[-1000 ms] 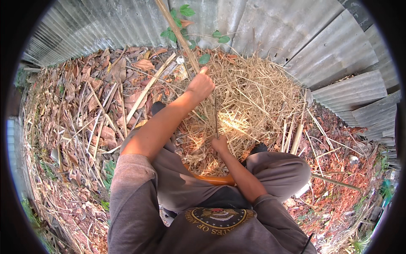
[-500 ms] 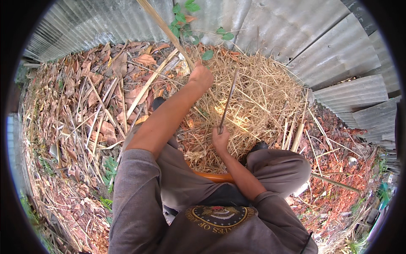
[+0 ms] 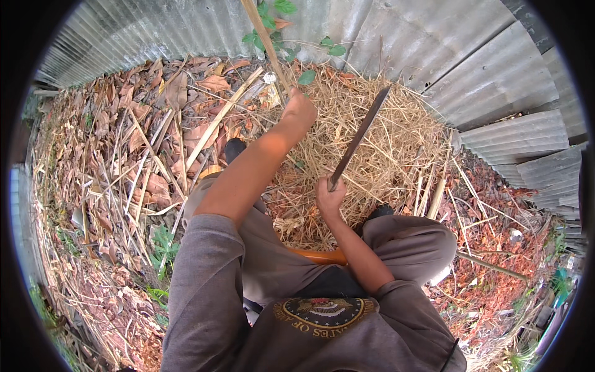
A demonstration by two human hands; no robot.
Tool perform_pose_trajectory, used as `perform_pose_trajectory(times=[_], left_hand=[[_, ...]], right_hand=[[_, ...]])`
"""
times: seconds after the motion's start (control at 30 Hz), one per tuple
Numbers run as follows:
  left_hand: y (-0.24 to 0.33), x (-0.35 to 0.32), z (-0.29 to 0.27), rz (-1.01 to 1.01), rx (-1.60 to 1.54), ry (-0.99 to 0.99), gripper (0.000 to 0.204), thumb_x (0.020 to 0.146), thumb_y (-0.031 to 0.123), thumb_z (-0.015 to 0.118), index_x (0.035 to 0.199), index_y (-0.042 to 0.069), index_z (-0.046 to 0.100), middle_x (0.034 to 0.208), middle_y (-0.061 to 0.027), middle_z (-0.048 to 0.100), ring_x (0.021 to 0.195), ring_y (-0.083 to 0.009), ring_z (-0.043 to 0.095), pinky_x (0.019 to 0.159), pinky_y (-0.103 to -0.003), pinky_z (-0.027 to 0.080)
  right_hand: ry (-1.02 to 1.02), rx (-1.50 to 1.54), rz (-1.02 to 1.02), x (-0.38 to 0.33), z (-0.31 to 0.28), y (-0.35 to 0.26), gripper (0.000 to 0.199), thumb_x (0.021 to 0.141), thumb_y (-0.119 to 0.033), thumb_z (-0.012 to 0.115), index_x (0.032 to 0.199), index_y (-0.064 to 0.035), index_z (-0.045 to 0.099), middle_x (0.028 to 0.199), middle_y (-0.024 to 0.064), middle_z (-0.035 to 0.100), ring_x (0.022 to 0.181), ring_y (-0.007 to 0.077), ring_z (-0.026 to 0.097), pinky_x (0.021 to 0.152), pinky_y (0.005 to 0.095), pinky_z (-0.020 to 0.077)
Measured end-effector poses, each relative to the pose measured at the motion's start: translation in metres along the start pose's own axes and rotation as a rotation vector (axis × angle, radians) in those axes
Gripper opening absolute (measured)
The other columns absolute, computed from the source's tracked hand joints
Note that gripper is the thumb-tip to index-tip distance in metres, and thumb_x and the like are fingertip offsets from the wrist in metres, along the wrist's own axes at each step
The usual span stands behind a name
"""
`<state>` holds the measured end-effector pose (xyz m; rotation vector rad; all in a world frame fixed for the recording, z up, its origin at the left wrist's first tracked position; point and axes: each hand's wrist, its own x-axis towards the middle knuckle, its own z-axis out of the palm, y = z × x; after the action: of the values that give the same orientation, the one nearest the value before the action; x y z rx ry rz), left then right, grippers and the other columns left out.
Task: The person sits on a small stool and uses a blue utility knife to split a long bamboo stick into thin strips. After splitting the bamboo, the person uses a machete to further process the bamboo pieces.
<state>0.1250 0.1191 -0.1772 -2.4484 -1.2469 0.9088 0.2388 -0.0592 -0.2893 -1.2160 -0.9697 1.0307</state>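
Observation:
My left hand (image 3: 300, 111) is closed around the lower end of a long tan strip of dry stalk (image 3: 266, 43), which slants up toward the metal wall. Nearer to me, my right hand (image 3: 330, 194) grips a machete (image 3: 361, 137) with a long dark blade pointing up and to the right. Its handle is hidden in my fist. The blade is apart from the stalk. Beneath both hands spreads a heap of dry straw-like shavings (image 3: 396, 149).
Corrugated metal sheets (image 3: 421, 43) wall off the far side and the right. Dry brown leaves (image 3: 167, 93) and loose stalks cover the ground on the left. Low between my bent legs shows an orange edge (image 3: 319, 256). Green leaves (image 3: 285, 7) grow against the wall.
The machete has swung to the right, and its blade now shows broader. My left hand has shifted slightly right, and the stalk in it stands a little steeper.

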Motion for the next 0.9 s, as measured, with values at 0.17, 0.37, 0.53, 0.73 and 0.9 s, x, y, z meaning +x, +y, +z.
perform_pose_trajectory(times=[0.17, 0.37, 0.53, 0.73, 0.9], left_hand=[[-0.015, 0.016, 0.017, -0.061, -0.085, -0.099, 0.029, 0.083, 0.021, 0.067, 0.11, 0.01, 0.07, 0.106, -0.0053, 0.07, 0.1, -0.0266, 0.064, 0.091, -0.051, 0.039], [0.001, 0.009, 0.025, -0.075, -0.117, -0.111, 0.037, 0.083, 0.023, 0.068, 0.117, 0.008, 0.066, 0.115, -0.0103, 0.067, 0.107, -0.0342, 0.061, 0.093, -0.056, 0.039], [-0.002, 0.001, 0.013, -0.035, -0.149, -0.168, 0.033, 0.086, 0.021, 0.064, 0.116, 0.007, 0.066, 0.116, -0.0115, 0.066, 0.109, -0.0343, 0.06, 0.098, -0.056, 0.036], [-0.013, 0.001, 0.017, -0.068, -0.201, -0.188, 0.041, 0.084, 0.023, 0.068, 0.121, 0.005, 0.064, 0.121, -0.0145, 0.063, 0.113, -0.0362, 0.058, 0.098, -0.057, 0.037], [-0.002, 0.003, 0.016, -0.06, -0.191, -0.196, 0.042, 0.084, 0.023, 0.068, 0.121, 0.005, 0.064, 0.123, -0.0162, 0.062, 0.115, -0.0377, 0.057, 0.1, -0.058, 0.036]], right_hand=[[-0.221, -0.408, 0.846, -0.012, -0.017, 0.052, 0.013, 0.087, -0.008, 0.057, 0.077, -0.0014, 0.052, 0.054, 0.0059, 0.048, 0.039, 0.0148, 0.046, 0.039, 0.0321, 0.0385], [-0.103, 0.05, 0.377, 0.024, 0.0, -0.053, 0.014, 0.087, -0.008, 0.058, 0.078, -0.0013, 0.051, 0.054, 0.0049, 0.047, 0.04, 0.0129, 0.044, 0.039, 0.0313, 0.0376], [-0.062, -0.454, 0.29, -0.021, -0.018, 0.054, 0.013, 0.089, -0.01, 0.057, 0.08, -0.0024, 0.052, 0.056, 0.0041, 0.049, 0.04, 0.0133, 0.045, 0.04, 0.0305, 0.0368], [-0.176, -0.12, 0.551, 0.032, -0.003, -0.036, 0.016, 0.089, -0.008, 0.058, 0.077, -0.0044, 0.048, 0.052, 0.0026, 0.046, 0.037, 0.0132, 0.044, 0.037, 0.0286, 0.0348], [0.095, 0.15, 0.014, 0.017, 0.013, -0.059, 0.017, 0.09, -0.008, 0.058, 0.077, -0.0046, 0.048, 0.053, -0.0002, 0.044, 0.041, 0.0099, 0.04, 0.039, 0.0274, 0.0344]])
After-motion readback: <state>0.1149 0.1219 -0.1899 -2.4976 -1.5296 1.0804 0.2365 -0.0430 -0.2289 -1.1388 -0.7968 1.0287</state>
